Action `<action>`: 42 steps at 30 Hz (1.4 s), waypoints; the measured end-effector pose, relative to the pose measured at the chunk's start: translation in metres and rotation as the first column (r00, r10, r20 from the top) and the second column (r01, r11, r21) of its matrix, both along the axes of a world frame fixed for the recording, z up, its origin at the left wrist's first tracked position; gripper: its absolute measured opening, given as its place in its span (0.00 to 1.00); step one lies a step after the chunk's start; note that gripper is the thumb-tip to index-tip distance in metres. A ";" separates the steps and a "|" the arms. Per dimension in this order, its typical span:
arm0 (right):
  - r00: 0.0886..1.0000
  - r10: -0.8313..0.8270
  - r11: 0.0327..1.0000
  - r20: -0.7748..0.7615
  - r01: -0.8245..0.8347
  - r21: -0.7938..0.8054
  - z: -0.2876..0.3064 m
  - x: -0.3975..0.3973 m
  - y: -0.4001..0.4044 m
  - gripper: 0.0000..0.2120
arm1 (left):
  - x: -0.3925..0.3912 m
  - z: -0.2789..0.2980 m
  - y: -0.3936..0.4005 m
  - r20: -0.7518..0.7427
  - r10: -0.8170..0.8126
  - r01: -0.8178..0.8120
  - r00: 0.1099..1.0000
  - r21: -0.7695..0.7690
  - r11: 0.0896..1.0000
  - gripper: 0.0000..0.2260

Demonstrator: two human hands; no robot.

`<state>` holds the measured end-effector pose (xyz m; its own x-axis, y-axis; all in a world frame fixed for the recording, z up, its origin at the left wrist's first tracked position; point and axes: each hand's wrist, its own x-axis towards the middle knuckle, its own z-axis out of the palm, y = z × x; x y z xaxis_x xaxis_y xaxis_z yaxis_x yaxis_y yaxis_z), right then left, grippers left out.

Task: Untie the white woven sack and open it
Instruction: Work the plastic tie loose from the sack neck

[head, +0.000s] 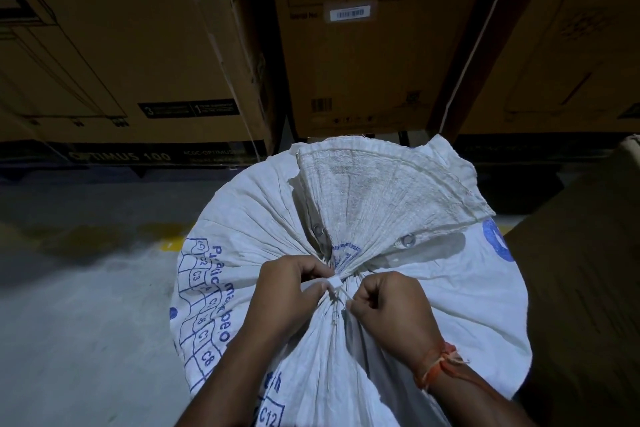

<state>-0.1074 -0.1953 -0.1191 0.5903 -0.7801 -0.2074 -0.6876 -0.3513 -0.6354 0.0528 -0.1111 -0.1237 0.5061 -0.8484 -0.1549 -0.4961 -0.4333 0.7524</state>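
The white sack [398, 288] stands on the floor [86, 305] before big cardboard boxes [138, 45]. Its neck is gathered and tied. Left hand [294, 291] and right hand [391, 305] both pinch the white tie [335, 282] at the knot.

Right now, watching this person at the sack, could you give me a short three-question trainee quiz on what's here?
1. True or false: the white sack is already open.
2. Which wrist wears the orange thread band?
3. What stands behind the sack: A) cardboard boxes, B) metal drums, C) a ladder?

Key: 1. False; its neck is gathered under a white tie, with the left hand and right hand pinching there. 2. Right. 3. A.
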 end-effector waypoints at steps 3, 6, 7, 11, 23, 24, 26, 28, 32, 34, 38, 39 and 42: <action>1.000 -0.006 1.000 -0.014 0.006 0.002 0.000 0.003 0.001 0.13 | -0.001 -0.001 -0.001 0.005 0.005 -0.005 1.000 0.011 1.000 0.07; 1.000 -0.008 1.000 -0.008 0.008 -0.004 0.001 0.005 0.001 0.14 | 0.000 0.000 -0.002 0.007 0.023 -0.023 1.000 0.015 1.000 0.07; 1.000 -0.007 1.000 -0.006 0.007 0.002 0.002 0.005 0.001 0.14 | 0.001 0.000 -0.001 0.005 0.029 -0.029 1.000 0.017 0.999 0.08; 0.998 0.039 0.998 -0.052 -0.035 0.059 0.006 0.002 0.002 0.08 | 0.000 0.001 -0.001 -0.001 0.045 -0.045 0.999 0.019 0.999 0.08; 0.996 0.072 0.996 -0.061 -0.074 -0.044 0.005 -0.001 -0.003 0.06 | 0.000 0.004 -0.004 0.014 0.051 -0.051 0.999 0.039 0.998 0.08; 0.996 0.064 0.997 -0.059 -0.067 -0.050 0.005 0.000 -0.003 0.07 | 0.001 0.005 -0.003 0.013 0.051 -0.052 0.999 0.037 0.998 0.08; 0.997 0.048 0.997 -0.059 -0.052 -0.054 0.004 0.001 -0.003 0.07 | 0.001 0.004 -0.003 0.014 0.048 -0.049 0.999 0.033 0.998 0.08; 0.998 0.032 0.998 -0.057 -0.034 -0.046 0.004 0.002 -0.002 0.07 | 0.001 0.004 -0.004 0.015 0.047 -0.047 0.999 0.035 0.998 0.08; 0.998 0.004 1.000 -0.056 -0.005 -0.027 0.005 0.006 0.001 0.05 | 0.002 0.003 -0.004 0.018 0.050 -0.050 0.999 0.038 0.998 0.08; 0.999 -0.012 0.999 -0.046 0.011 -0.030 0.005 0.007 0.003 0.05 | 0.002 0.002 -0.004 0.017 0.049 -0.050 0.999 0.037 0.998 0.08; 1.000 -0.019 1.000 -0.004 0.019 -0.003 0.009 0.008 0.005 0.06 | 0.002 0.003 -0.004 0.012 0.037 -0.037 0.999 0.028 0.999 0.06; 1.000 -0.012 1.000 -0.006 0.012 0.011 0.011 0.007 0.006 0.07 | 0.002 0.004 -0.003 0.010 0.035 -0.035 0.999 0.025 0.999 0.06; 1.000 0.006 1.000 -0.031 -0.005 0.025 0.017 0.001 0.007 0.07 | 0.002 0.006 -0.003 0.008 0.026 -0.026 1.000 0.029 0.999 0.08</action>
